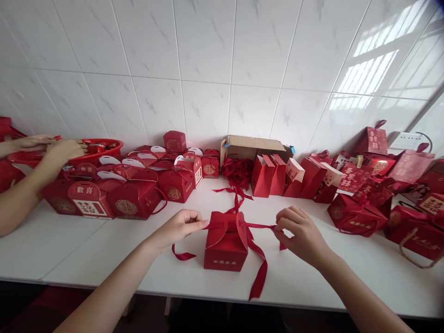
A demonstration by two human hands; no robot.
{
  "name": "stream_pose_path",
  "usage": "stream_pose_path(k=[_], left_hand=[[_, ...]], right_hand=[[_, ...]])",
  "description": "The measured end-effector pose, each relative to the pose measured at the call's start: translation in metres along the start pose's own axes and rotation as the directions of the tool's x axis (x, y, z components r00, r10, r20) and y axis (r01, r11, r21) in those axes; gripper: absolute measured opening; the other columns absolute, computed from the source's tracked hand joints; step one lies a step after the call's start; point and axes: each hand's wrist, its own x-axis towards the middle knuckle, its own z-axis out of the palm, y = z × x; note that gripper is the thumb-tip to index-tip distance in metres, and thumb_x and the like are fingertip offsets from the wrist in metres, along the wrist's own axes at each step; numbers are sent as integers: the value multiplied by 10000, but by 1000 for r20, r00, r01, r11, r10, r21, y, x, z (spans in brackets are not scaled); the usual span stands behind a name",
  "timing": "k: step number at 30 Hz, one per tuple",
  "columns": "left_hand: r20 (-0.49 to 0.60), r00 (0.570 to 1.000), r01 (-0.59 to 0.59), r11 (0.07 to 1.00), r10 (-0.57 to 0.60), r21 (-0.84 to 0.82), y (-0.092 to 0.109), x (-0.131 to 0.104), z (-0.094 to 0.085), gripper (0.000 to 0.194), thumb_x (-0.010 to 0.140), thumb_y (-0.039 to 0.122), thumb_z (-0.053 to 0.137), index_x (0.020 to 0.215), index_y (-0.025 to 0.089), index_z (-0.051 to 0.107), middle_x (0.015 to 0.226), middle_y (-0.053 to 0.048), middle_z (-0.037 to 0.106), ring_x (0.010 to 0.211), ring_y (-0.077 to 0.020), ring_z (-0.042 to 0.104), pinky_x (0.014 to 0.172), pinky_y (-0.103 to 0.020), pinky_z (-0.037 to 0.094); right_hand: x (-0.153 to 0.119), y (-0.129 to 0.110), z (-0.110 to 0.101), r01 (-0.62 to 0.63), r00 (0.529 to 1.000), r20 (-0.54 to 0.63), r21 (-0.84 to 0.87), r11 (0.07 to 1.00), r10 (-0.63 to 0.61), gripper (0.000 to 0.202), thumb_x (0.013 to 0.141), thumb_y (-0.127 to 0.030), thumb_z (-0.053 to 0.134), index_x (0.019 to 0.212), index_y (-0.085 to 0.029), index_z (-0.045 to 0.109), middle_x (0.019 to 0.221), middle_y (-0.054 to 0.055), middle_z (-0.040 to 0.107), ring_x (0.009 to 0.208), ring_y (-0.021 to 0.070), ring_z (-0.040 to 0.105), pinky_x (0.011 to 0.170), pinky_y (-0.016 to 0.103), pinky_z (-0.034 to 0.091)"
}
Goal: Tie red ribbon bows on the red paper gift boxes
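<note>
A small red gift box [225, 252] with gold lettering stands upright before me near the table's front edge. Red ribbon [258, 225] passes through its top flaps and stretches out to both sides. My left hand [185, 226] pinches the ribbon close to the box's left side, with a loose tail hanging below. On the right, my right hand [296, 233] pinches the ribbon a little way off from the box. Another long ribbon tail trails down the box's right side onto the table.
Several finished-looking red boxes [133, 199] fill the left. A cardboard carton [256, 141] with a pile of red ribbons [237, 171] stands behind. Red paper bags [263, 175] and more boxes [359, 215] line the right. At far left, another person's hands [65, 152] work over a red basin [114, 145].
</note>
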Motion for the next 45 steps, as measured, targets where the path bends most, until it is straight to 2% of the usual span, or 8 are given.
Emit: stream_pose_path(k=[7,12,16,19,23,28,33,45], left_hand=[[-410,891,-36,931,194,363,-19,-23,5,192,773,394,578,747,206,604,801,-23,608,799,-191,574,743,-263,418],[-141,988,-15,960,56,279,-16,-49,23,172,753,331,560,814,258,704,762,-32,681,728,-225,624,639,-258,430],[-180,983,52,989,-27,138,-25,-37,35,448,722,266,561,1168,259,600,850,-57,682,825,-248,632,716,-294,441],[-236,967,69,992,-93,-106,-29,-22,32,651,724,194,509,1362,247,394,1007,-54,649,838,-194,610,749,-296,440],[-350,934,-147,816,-71,-558,-12,-13,23,535,783,295,501,1309,207,461,1072,-79,628,945,-197,590,763,-298,457],[-586,809,-386,716,-40,-582,19,-11,10,359,792,445,570,1004,173,669,992,-84,672,953,-208,594,713,-281,476],[-650,737,-525,763,185,-377,52,-8,5,285,772,416,626,868,160,710,883,-69,694,898,-212,621,725,-298,475],[-350,749,-619,782,562,-71,126,12,19,299,877,395,508,937,153,674,797,-50,646,762,-161,601,739,-299,476]], right_hand=[[-12,-14,7,-299,935,262,229,926,237,349,783,-525,610,802,-199,486,822,61,556,708,190,471,633,319,393],[-7,-33,5,-608,727,655,476,635,204,517,924,-575,230,689,-207,505,570,7,486,560,149,448,589,297,367],[-3,-41,15,-826,556,797,497,267,236,617,890,-651,182,908,-201,603,458,-16,474,428,130,384,514,289,328],[3,-42,22,-713,616,673,697,-73,411,561,875,-644,312,1248,-257,473,708,6,606,455,107,395,494,265,322],[14,-35,22,-414,620,485,870,-268,617,414,799,-539,578,1120,-278,579,927,31,587,656,126,515,597,266,436],[33,-24,8,-281,613,236,957,-72,754,222,754,-458,668,748,-239,630,842,23,600,732,148,538,642,282,464],[57,-26,-17,-246,691,14,945,216,723,210,755,-422,680,873,-249,664,850,16,616,664,124,531,608,279,458],[124,-40,-49,-127,878,-66,923,364,474,303,817,-481,586,760,-193,660,695,3,604,669,126,593,651,280,501]])
